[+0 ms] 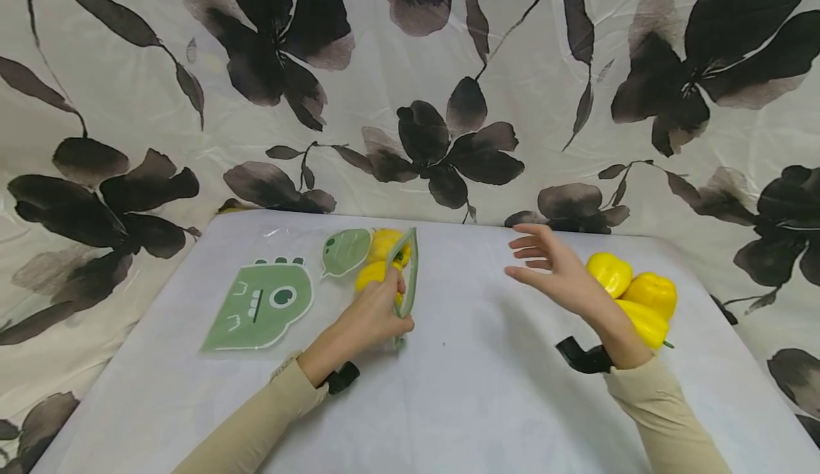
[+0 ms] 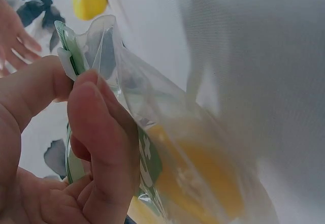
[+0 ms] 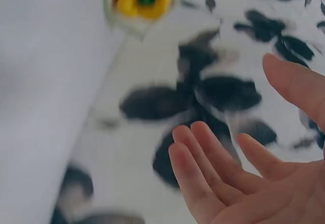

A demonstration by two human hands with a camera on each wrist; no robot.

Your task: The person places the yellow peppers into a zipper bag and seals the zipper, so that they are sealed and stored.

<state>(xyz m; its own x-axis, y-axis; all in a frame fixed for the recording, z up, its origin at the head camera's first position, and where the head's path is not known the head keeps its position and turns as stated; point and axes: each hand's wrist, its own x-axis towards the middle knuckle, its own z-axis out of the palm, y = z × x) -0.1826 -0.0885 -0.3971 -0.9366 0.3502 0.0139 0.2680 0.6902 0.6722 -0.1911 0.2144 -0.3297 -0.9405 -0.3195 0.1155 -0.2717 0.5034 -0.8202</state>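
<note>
A clear zip bag (image 1: 415, 264) with a green rim and a green dinosaur print lies on its side, its mouth facing right. Yellow bell peppers (image 1: 383, 243) show inside it, near the mouth. My left hand (image 1: 374, 314) pinches the bag's rim between thumb and fingers; in the left wrist view the clear film (image 2: 157, 102) stretches away from the fingertips. To the right, my right hand (image 1: 554, 267) is held over the table with fingers spread and nothing in it. Past its wrist sit three more yellow bell peppers (image 1: 652, 295), partly hidden by the forearm.
A white-covered table (image 1: 461, 388) carries everything. Behind and beside it hangs a pale cloth (image 1: 359, 175) with dark flowers. Each wrist wears a black band, the right one (image 1: 583, 356) standing out from the sleeve.
</note>
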